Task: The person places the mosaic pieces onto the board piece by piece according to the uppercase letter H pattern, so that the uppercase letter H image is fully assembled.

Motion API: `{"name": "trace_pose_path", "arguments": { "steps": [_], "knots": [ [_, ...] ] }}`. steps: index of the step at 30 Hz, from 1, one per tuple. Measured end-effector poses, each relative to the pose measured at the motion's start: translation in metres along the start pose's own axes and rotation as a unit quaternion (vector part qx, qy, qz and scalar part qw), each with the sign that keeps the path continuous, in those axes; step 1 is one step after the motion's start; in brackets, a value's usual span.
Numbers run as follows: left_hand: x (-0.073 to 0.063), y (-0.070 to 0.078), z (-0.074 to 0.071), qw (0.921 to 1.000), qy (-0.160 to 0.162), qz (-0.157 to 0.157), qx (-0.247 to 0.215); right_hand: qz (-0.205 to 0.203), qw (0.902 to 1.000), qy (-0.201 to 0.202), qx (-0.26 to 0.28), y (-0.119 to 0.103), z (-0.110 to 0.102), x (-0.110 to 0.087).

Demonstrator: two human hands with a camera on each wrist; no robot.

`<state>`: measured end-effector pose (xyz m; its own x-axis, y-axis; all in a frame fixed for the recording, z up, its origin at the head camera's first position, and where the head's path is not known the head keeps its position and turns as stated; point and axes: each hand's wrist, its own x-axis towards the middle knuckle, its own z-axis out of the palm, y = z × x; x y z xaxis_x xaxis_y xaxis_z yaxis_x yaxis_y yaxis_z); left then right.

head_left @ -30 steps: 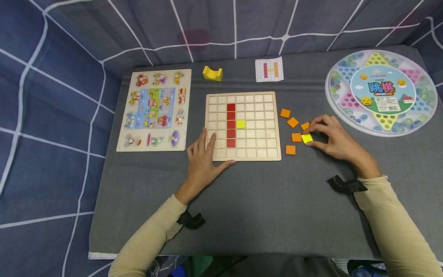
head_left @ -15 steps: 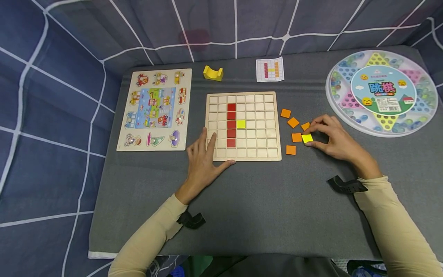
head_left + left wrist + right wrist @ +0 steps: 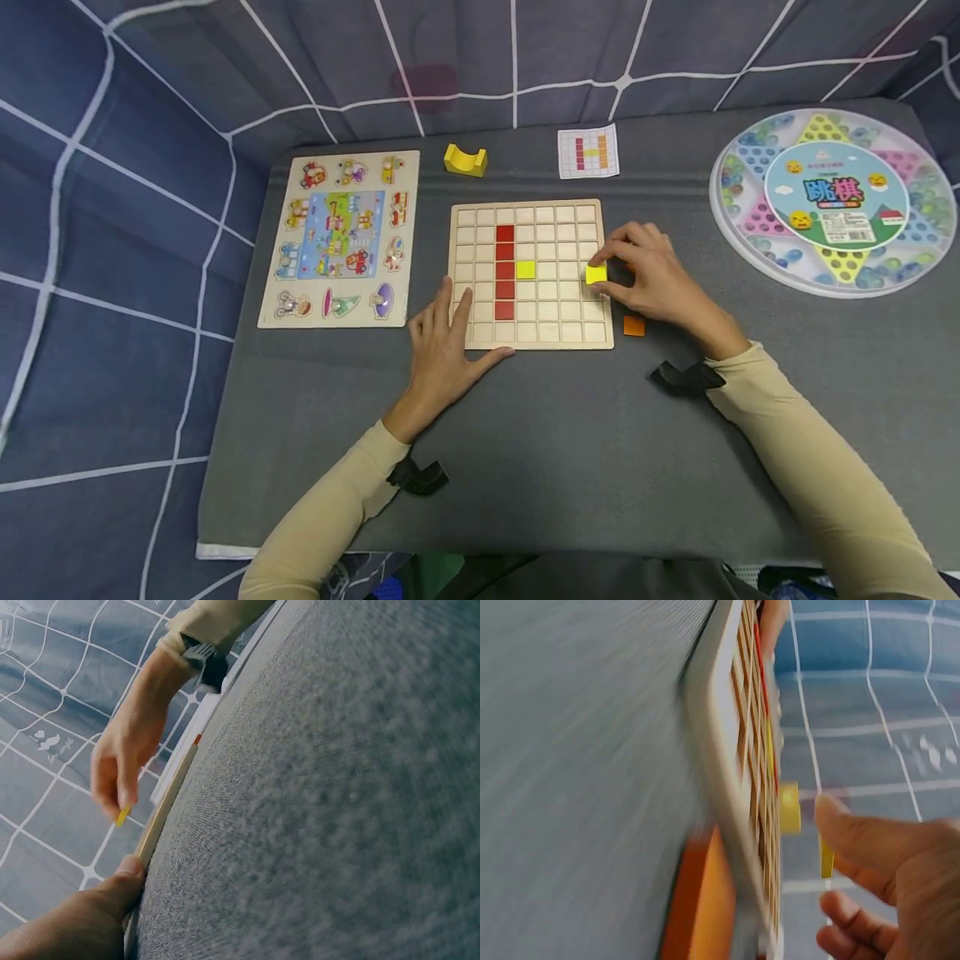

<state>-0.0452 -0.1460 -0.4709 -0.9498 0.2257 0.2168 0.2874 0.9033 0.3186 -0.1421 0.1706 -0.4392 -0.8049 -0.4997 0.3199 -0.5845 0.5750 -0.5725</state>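
Yellow tile (image 3: 596,274) up over right edge of grid board (image 3: 557,332), pinched by right hand (image 3: 647,273), thumb against fingers; edge grip probably keeps its underside free. Left hand (image 3: 440,346): fingers straight, spread at board's near-left corner, likely steadying it. 5 red pieces (image 3: 505,270) and 1 seated yellow piece (image 3: 526,269) lie in cells.

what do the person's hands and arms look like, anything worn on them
The left hand and right hand are bare, with no gloves. The left sleeve and right sleeve are plain beige, long and close-fitting, ending near the wrists. A curved black piece juts out at the left wrist, a similar black piece at the right.
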Motion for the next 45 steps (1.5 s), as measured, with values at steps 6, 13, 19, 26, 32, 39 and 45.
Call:
{"name": "trace_pose_path", "arguments": {
  "steps": [6, 13, 19, 26, 32, 39, 45],
  "knots": [
    [-0.002, 0.001, 0.002, 1.0000, -0.002, -0.001, 0.000, 0.033, 0.9990, -0.026, 0.013, -0.015, 0.023, 0.031],
    [0.000, 0.000, 0.000, 1.0000, -0.008, -0.004, 0.002, 0.052, 0.9974, -0.046, 0.016, -0.018, 0.037, 0.044],
    [0.002, -0.001, -0.001, 1.0000, -0.008, -0.002, 0.001, 0.055, 0.9972, -0.049, 0.012, -0.018, 0.040, 0.047],
    [0.001, 0.000, -0.002, 0.9999, -0.011, -0.004, 0.006, 0.054, 0.9974, -0.046, 0.011, -0.018, 0.043, 0.048],
    [0.000, 0.000, -0.002, 0.9999, -0.008, -0.003, 0.008, 0.058, 0.9965, -0.061, 0.008, -0.019, 0.043, 0.047],
    [0.000, 0.000, -0.001, 1.0000, -0.006, -0.002, 0.005, 0.051, 0.9970, -0.054, 0.020, -0.006, 0.025, 0.039],
    [0.000, 0.000, -0.001, 1.0000, -0.001, 0.001, -0.003, 0.089, 0.9959, -0.012, -0.005, 0.025, -0.003, 0.020]
  ]
}}
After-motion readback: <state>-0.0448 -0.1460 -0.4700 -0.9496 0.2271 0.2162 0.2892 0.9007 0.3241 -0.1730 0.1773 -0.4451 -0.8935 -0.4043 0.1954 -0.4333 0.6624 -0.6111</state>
